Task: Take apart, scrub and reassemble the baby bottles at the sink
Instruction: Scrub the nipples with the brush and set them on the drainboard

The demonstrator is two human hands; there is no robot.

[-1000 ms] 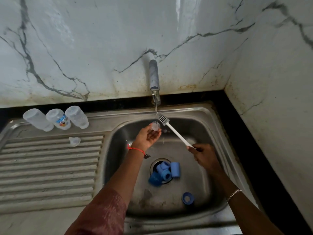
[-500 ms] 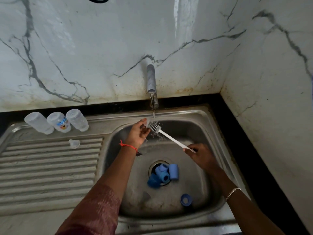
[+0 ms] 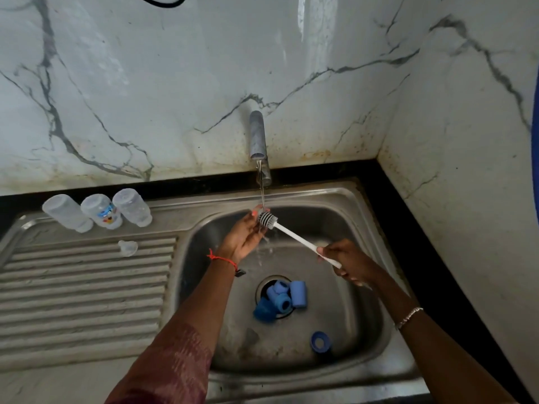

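Observation:
My left hand (image 3: 243, 236) is under the running water in the sink (image 3: 376, 290), with thumb and fingers curled round a small clear teat that is almost hidden. The striped head of a white bottle brush (image 3: 267, 219) lies against those fingers. My right hand (image 3: 348, 263) grips the end of the brush handle. Three clear bottle bodies (image 3: 102, 211) lie on the sink's back ledge at the left. Another clear teat (image 3: 128, 247) sits on the drainboard. Several blue caps and collars (image 3: 281, 300) are piled over the drain, and a blue ring (image 3: 320, 342) lies apart at the front right.
The tap (image 3: 257, 135) sticks out from the marble back wall and runs a thin stream. A ribbed steel drainboard (image 3: 84, 298) lies left of the basin. A marble side wall and a black counter strip (image 3: 408, 228) close in the right side.
The brush head has moved from beside my left hand's fingertips to between its thumb and fingers. Both hands have shifted slightly left under the stream.

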